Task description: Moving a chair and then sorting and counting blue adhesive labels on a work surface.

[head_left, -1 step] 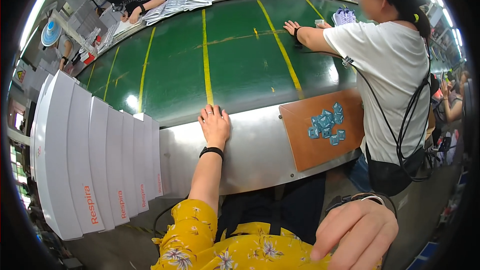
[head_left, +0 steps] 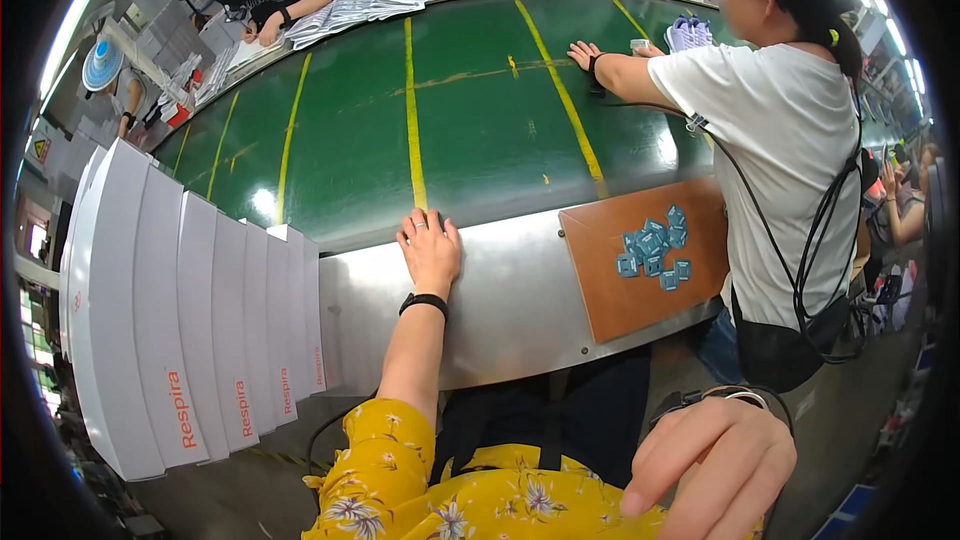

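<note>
My left hand (head_left: pixel 432 252) lies flat on the metal edge (head_left: pixel 500 290) of a green conveyor belt (head_left: pixel 350 130). Its fingers are stretched out and reach the belt's border, with nothing under them that I can see. Close to the camera at the lower right, my right hand (head_left: pixel 715 465) is raised, fingers curled downward; the inside of the hand is hidden. Between the two hands and farther off, a brown board (head_left: pixel 620 310) rests on the metal edge. Several small blue-grey tags or packets (head_left: pixel 652 242) lie in a loose heap on it.
A tall row of white boxes (head_left: pixel 150 320) stands at my left. On the right a co-worker in a white shirt (head_left: pixel 770 140) reaches over the belt, near lavender shoes (head_left: pixel 688 33). Across the belt, another person writes beside silvery packets (head_left: pixel 365 5). Black cables hang behind the near co-worker.
</note>
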{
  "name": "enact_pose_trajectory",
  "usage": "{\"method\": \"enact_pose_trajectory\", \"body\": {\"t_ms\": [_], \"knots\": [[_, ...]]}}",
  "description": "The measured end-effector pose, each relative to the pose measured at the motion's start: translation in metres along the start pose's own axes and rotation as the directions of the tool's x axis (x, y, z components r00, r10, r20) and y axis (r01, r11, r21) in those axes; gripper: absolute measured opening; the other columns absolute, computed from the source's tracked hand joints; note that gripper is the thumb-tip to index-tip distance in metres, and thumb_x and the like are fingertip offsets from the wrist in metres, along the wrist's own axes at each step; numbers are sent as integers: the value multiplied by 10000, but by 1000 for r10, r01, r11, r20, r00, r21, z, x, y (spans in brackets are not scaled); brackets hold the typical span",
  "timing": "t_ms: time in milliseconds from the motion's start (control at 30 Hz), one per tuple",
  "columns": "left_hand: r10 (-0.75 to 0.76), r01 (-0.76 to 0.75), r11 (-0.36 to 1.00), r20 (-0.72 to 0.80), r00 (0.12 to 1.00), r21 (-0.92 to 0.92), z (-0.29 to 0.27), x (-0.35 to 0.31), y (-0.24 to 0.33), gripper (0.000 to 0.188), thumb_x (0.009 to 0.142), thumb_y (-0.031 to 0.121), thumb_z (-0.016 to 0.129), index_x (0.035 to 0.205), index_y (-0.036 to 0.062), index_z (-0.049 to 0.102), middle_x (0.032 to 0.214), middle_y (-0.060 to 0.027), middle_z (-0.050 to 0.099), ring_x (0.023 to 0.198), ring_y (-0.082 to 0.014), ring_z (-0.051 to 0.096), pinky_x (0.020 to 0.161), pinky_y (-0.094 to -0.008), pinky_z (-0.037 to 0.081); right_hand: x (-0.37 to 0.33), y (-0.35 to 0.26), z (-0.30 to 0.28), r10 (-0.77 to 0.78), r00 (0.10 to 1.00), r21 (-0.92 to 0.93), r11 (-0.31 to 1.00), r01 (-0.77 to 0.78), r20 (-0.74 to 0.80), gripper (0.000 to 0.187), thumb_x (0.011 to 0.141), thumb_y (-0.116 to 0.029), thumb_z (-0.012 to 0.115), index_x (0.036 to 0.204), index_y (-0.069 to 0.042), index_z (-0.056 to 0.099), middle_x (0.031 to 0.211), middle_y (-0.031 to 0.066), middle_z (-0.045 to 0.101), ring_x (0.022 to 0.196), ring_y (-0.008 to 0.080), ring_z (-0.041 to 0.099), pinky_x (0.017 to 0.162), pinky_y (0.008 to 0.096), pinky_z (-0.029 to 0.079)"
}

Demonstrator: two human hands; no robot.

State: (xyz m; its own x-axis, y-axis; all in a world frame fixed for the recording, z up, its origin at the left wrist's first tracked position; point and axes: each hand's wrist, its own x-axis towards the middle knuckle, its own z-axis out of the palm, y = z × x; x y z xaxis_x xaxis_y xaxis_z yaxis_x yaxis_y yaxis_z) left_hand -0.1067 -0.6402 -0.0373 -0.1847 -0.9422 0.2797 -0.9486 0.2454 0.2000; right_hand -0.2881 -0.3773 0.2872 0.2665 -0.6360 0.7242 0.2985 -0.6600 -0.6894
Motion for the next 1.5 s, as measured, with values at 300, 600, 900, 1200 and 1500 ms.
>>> {"method": "enact_pose_trajectory", "body": {"t_ms": [300, 600, 900, 1200, 1500], "knots": [[-20, 20, 1000, 6, 1000, -5, -2, -1, 1, 380, 990, 309, 502, 1237, 41, 609, 1363, -157, 529, 1300, -346, 430, 1099, -509, 327, 2, 6, -3, 17, 998, 101, 995, -23, 58, 144, 823, -80, 817, 951, -83, 750, 1066, 75, 712, 956, 266, 614, 759, 343, 473], [-8, 9, 1000, -65, 998, 15, 2, -4, -15, 356, 974, 293, 524, 1213, 50, 627, 1286, -139, 551, 1248, -338, 464, 1063, -492, 354, -9, 28, -14, -74, 984, 193, 980, 42, 164, 141, 905, -78, 701, 1033, -28, 731, 1118, 164, 690, 877, 322, 638, 694, 394, 497], [-17, 18, 999, 26, 1000, -27, -4, -3, 0, 380, 995, 306, 503, 1254, 43, 595, 1394, -165, 510, 1337, -347, 414, 1107, -526, 317, -92, 161, 2, 699, 666, -257, 615, -746, -260, 155, 976, -78, 582, 1104, -18, 645, 984, 90, 697, 860, 200, 662, 779, 328, 522], [-5, 4, 1000, -43, 999, -9, 0, -2, -3, 370, 981, 298, 518, 1231, 43, 615, 1346, -152, 538, 1302, -347, 435, 1084, -508, 331, -170, 262, 17, 588, 714, -547, 479, -686, -380, 164, 948, -202, 629, 944, -54, 701, 871, 132, 702, 826, 350, 666, 705, 400, 528], [-34, 34, 999, 22, 999, -23, -3, -1, -2, 391, 994, 307, 497, 1261, 44, 606, 1383, -158, 523, 1322, -343, 425, 1104, -521, 317, -169, 264, 32, 342, 806, -697, 406, -591, -483, 47, 888, -142, 664, 869, -100, 674, 802, 76, 676, 762, 293, 660, 660, 399, 522]]}}
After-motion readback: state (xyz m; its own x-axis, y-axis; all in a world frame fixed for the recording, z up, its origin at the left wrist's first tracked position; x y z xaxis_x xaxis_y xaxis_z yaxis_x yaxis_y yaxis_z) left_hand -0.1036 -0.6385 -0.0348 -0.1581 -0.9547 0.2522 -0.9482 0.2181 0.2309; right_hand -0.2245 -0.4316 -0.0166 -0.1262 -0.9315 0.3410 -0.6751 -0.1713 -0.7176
